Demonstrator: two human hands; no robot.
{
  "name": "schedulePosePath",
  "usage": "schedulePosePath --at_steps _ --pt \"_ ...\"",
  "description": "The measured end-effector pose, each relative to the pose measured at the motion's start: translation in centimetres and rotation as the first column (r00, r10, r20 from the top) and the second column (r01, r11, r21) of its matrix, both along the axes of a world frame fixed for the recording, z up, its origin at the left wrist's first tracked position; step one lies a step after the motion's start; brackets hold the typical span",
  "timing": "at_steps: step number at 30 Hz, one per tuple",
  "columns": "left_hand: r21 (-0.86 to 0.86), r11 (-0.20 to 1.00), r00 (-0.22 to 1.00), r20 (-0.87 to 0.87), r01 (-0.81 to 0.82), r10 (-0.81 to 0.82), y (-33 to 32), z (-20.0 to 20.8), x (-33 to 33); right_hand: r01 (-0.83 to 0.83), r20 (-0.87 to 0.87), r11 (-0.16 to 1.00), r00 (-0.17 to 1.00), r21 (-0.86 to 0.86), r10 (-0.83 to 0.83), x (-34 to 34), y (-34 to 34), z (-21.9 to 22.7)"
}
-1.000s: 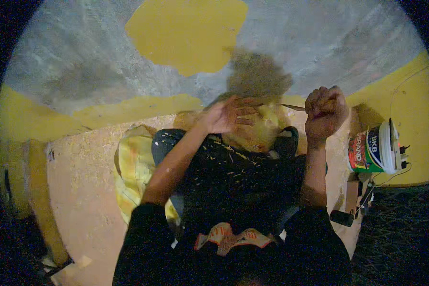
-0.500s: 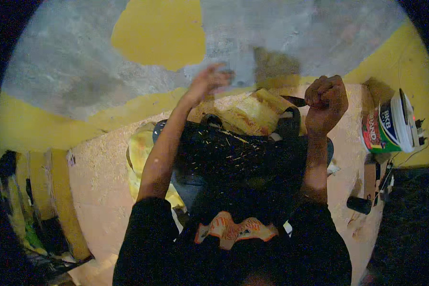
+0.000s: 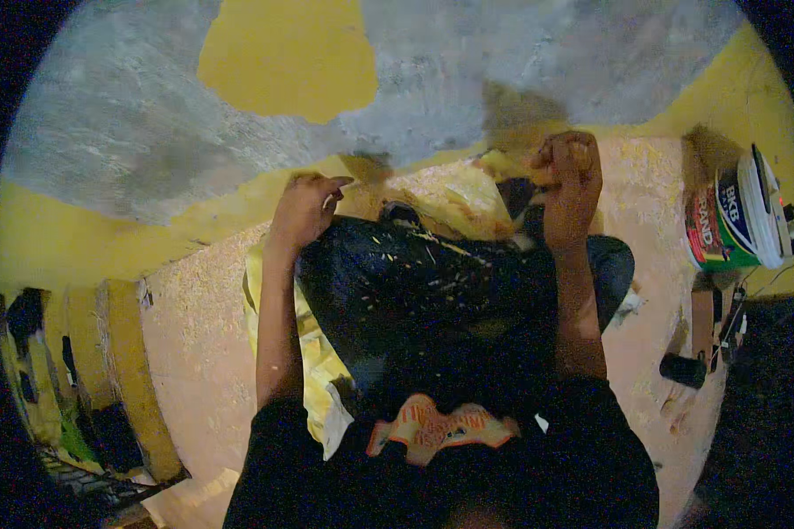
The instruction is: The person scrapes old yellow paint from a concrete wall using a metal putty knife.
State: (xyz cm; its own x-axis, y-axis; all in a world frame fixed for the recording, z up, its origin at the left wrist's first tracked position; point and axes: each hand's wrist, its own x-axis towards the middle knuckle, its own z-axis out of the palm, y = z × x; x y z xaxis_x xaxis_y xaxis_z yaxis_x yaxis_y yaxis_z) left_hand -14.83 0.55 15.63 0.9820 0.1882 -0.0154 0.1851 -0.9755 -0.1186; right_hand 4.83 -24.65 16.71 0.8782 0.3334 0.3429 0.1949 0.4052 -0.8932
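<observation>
My right hand is raised beyond my right knee, closed in a fist around a knife; its dark, pointed blade showed clearly half a second ago and is barely visible now. On the left, my left hand is held above my left knee, its fingers curled and pinched together; anything between them is too small to make out. Pale shavings are scattered over the dark cloth on my lap. Just past my lap, between the hands, lies a crumpled yellowish sheet with shavings on it.
A white paint bucket with a coloured label stands at the right by the wall. Near it are a black rectangular object and cables. Yellow sheeting lies under my left side. Yellowish panels stand at the left.
My left hand has drawn back to the left and nearer, its blurred, spread fingers now curled. My right fist has shifted slightly left, and the blade no longer shows plainly.
</observation>
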Motion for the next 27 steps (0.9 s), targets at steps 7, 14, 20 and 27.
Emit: schedulePosePath --at_steps 7,14,20,27 --pt "-0.978 0.171 0.554 0.206 0.115 0.806 -1.9 -1.8 -1.7 -0.087 -0.215 0.976 0.968 0.202 0.130 -1.3 2.3 -2.7" --pt "-0.585 -0.646 0.758 -0.081 0.490 0.648 -9.2 -4.3 3.6 -0.140 -0.143 0.786 0.950 0.602 0.279 -5.6 8.4 -0.9" --pt "-0.565 -0.393 0.464 -0.021 0.726 0.886 -3.9 -5.0 4.5 -0.060 -0.181 0.971 0.978 0.230 0.104 -6.8 9.3 -5.6" --pt "-0.711 -0.388 0.410 -0.153 0.587 0.899 0.4 -5.1 4.5 -0.508 -0.119 0.829 0.861 -0.232 0.494 -8.2 11.9 -11.3"
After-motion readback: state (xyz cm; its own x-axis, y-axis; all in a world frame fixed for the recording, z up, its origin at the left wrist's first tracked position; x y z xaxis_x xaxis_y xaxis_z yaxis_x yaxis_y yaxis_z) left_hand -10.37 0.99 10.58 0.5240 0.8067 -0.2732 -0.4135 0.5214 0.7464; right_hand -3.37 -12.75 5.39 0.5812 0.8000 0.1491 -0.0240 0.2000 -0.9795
